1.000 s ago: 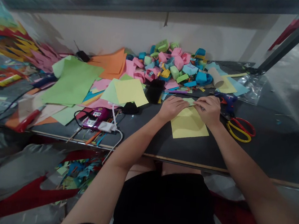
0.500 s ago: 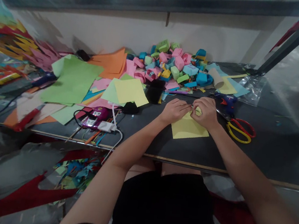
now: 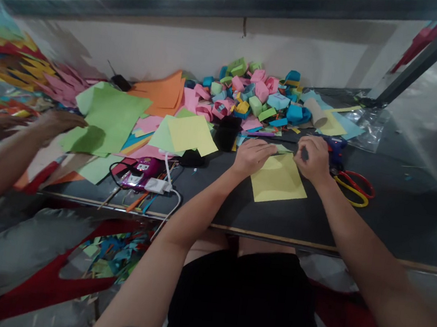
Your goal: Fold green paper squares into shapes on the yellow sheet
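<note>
A square yellow paper sheet (image 3: 279, 182) lies on the dark table in front of me, its far edge between my hands. My left hand (image 3: 254, 158) is closed at its upper left, with a small pale-green paper piece (image 3: 283, 149) at the fingertips. To the right, my right hand (image 3: 313, 157) has thumb and forefinger curled together in a pinch beside the sheet's upper right corner. Whatever it holds is too small to make out. Just beyond that hand lies a blue glue gun (image 3: 336, 149), partly hidden. Scissors (image 3: 353, 189) with red and yellow handles lie close to my right wrist.
Folded paper pieces (image 3: 257, 91) are heaped against the wall. Green sheets (image 3: 106, 118) and other coloured paper cover the left side. A purple power strip (image 3: 142, 171) with cables sits near the front edge. Another person's hand (image 3: 58, 121) reaches in from the left.
My hands have drawn apart, the right one shifting right, and the pale-green piece now shows between them. Another person's arms have come in over the papers at left.
</note>
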A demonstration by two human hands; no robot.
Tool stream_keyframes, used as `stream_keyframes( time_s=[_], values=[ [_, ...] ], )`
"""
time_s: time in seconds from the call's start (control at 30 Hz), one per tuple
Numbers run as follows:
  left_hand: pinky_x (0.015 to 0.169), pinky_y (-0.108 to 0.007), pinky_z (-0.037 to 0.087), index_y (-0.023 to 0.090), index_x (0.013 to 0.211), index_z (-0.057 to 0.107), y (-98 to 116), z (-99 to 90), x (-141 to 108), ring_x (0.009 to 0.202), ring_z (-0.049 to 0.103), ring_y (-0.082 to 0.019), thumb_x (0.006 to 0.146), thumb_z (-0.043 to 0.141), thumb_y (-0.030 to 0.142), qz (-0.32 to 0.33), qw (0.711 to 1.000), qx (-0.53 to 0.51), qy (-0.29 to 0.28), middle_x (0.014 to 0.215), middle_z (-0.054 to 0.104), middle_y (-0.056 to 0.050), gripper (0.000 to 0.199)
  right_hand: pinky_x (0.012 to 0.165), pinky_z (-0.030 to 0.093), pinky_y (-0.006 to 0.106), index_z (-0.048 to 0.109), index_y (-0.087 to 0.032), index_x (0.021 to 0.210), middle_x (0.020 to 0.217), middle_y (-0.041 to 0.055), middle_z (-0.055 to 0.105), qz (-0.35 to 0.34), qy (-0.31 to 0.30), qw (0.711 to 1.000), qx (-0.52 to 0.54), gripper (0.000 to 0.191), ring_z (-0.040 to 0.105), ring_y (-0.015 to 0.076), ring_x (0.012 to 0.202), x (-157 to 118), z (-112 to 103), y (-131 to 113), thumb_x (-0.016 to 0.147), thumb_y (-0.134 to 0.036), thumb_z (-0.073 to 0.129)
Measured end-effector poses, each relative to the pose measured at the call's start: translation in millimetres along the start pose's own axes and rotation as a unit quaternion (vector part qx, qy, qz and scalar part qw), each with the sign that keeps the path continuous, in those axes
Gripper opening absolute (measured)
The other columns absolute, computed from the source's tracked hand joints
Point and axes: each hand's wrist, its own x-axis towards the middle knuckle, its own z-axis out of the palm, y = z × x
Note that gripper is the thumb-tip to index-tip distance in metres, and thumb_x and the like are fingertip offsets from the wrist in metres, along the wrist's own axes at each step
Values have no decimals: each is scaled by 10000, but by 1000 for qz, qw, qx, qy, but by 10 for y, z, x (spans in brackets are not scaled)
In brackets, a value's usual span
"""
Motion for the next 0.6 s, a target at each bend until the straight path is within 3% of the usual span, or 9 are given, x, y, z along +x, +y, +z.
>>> stream_keyframes(
  time_s=[0.1, 0.2, 0.3, 0.37, 0.43, 0.5, 0.6],
  values=[
    [847, -323, 576, 190, 959, 799, -27, -34, 13, 893, 775, -179, 1066, 539, 398, -52, 997, -19, 52, 915, 824, -88, 350, 973, 506, 510, 534, -267, 819, 976, 99, 713, 56, 46, 997, 9, 56, 666, 303, 1010, -13, -60, 118, 849, -289, 576],
    [763, -296, 560, 183, 950, 803, -18, -20, 17, 788, 737, -170, 1037, 550, 526, -158, 981, -85, 69, 853, 794, -79, 436, 935, 533, 504, 586, -264, 854, 952, 109, 704, 107, 81, 988, 74, 128, 664, 301, 1000, -23, -35, 59, 902, -383, 586],
    [547, -244, 438, 168, 925, 781, 15, 62, -1, 555, 547, -113, 966, 567, 679, -289, 932, -205, 79, 677, 676, -21, 556, 831, 557, 417, 654, -240, 1019, 1047, 94, 710, 166, 64, 961, 213, 291, 669, 254, 970, -39, 98, -136, 891, -501, 634],
    [491, -226, 344, 162, 964, 761, 29, 124, -19, 503, 427, -90, 908, 592, 751, -347, 891, -284, 67, 589, 559, 25, 615, 763, 557, 364, 676, -237, 1098, 1064, 78, 724, 210, 0, 925, 316, 435, 680, 229, 934, -47, 195, -260, 834, -582, 701],
    [481, -223, 279, 163, 976, 749, 31, 159, -32, 488, 338, -79, 869, 620, 778, -379, 868, -315, 59, 541, 446, 63, 637, 693, 544, 331, 714, -227, 991, 934, 52, 732, 258, -56, 886, 383, 459, 663, 196, 796, -44, 259, -338, 795, -641, 724],
    [489, -229, 254, 165, 983, 750, 29, 161, -37, 496, 303, -79, 854, 633, 784, -384, 867, -313, 57, 537, 391, 76, 643, 629, 526, 311, 716, -215, 826, 791, 29, 706, 301, -80, 855, 415, 448, 614, 163, 662, -32, 275, -367, 744, -654, 761],
    [512, -238, 288, 168, 1072, 753, 30, 132, -31, 524, 347, -89, 889, 611, 757, -370, 881, -292, 48, 588, 470, 54, 633, 578, 507, 288, 685, -210, 708, 675, 6, 655, 347, -76, 832, 425, 405, 565, 132, 567, -11, 238, -368, 673, -588, 827]
  ],
)
